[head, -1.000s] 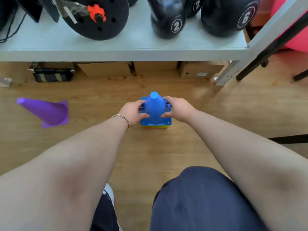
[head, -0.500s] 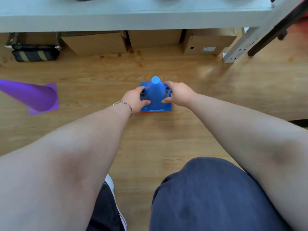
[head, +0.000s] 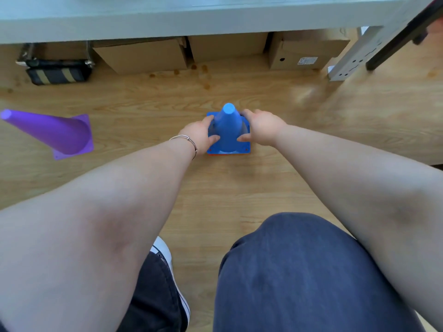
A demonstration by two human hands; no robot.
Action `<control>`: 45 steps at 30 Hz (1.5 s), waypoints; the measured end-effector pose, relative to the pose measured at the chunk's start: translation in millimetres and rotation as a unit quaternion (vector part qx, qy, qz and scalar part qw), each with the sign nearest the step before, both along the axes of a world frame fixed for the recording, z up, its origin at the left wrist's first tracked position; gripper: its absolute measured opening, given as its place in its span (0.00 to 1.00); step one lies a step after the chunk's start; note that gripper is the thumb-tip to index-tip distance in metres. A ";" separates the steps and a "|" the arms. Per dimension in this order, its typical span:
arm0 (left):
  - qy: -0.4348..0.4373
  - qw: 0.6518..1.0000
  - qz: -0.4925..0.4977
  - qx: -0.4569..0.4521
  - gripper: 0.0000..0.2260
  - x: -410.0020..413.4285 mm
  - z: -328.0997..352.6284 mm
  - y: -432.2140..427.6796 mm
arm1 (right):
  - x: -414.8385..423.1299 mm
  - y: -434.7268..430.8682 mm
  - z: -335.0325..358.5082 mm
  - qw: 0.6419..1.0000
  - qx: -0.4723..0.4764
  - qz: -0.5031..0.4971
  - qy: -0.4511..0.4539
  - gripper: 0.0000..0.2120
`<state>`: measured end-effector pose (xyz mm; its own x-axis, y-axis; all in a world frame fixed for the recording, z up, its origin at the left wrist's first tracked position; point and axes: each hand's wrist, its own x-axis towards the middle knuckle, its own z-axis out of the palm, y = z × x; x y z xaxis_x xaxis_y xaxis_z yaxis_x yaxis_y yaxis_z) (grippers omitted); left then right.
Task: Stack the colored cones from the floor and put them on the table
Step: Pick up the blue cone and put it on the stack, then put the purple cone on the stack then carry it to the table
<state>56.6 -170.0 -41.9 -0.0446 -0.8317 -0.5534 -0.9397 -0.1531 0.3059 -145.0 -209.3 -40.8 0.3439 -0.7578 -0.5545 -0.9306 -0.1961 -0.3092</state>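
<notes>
Both hands' fingers (head: 212, 139) clasp the blue cone (head: 227, 127).

Cone stack (head: 227, 130), frame centre: top cone solid blue, with thin red-orange edge showing under its base. Second cone (head: 55, 133), left of frame: plain purple; floor (head: 239, 188): light wood grain with a few brown spots at upper centre. Counter (head: 167, 17), top edge: pale grey; beneath it plain brown cardboard boxes (head: 143, 55) and a black bag (head: 57, 74) with tan stripes; trousers (head: 299, 279), bottom: dark navy.

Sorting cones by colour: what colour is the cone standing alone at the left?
Purple cone, clearest in the head view.
</notes>
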 end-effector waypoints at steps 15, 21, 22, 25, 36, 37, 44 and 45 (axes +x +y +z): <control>-0.236 0.943 0.046 -0.232 0.31 39.7 140.2 -20.4 | 23.2 -37.9 151.3 0.951 -0.299 0.082 0.012 0.37; -0.288 0.920 0.080 -0.252 0.33 79.1 163.7 -6.1 | 65.5 -43.5 170.5 0.924 -0.367 0.108 -0.017 0.33; -0.290 0.920 0.087 -0.248 0.33 88.1 163.3 -3.2 | 74.8 -42.9 167.9 0.923 -0.367 0.117 -0.022 0.33; -0.295 0.919 0.106 -0.237 0.34 120.3 158.1 6.6 | 105.7 -38.5 154.3 0.925 -0.354 0.134 -0.038 0.34; -0.307 0.913 0.208 -0.170 0.34 244.5 104.2 79.9 | 234.6 -19.3 95.4 0.930 -0.280 0.236 -0.030 0.36; -0.305 0.910 0.229 -0.164 0.35 253.7 97.9 87.2 | 246.6 -16.8 89.1 0.928 -0.272 0.252 -0.030 0.36; -0.283 0.902 0.297 -0.135 0.37 318.1 56.3 119.6 | 334.2 -6.6 53.9 0.920 -0.231 0.314 -0.040 0.37; -0.283 0.903 0.296 -0.126 0.37 327.3 50.0 120.1 | 347.6 -7.6 49.2 0.918 -0.228 0.321 -0.040 0.36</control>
<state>383.9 -49.9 8.2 0.6808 -0.7194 -0.1374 -0.7322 -0.6733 -0.1029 202.6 -216.9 8.4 0.8267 -0.5319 -0.1836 -0.5559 -0.8225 -0.1202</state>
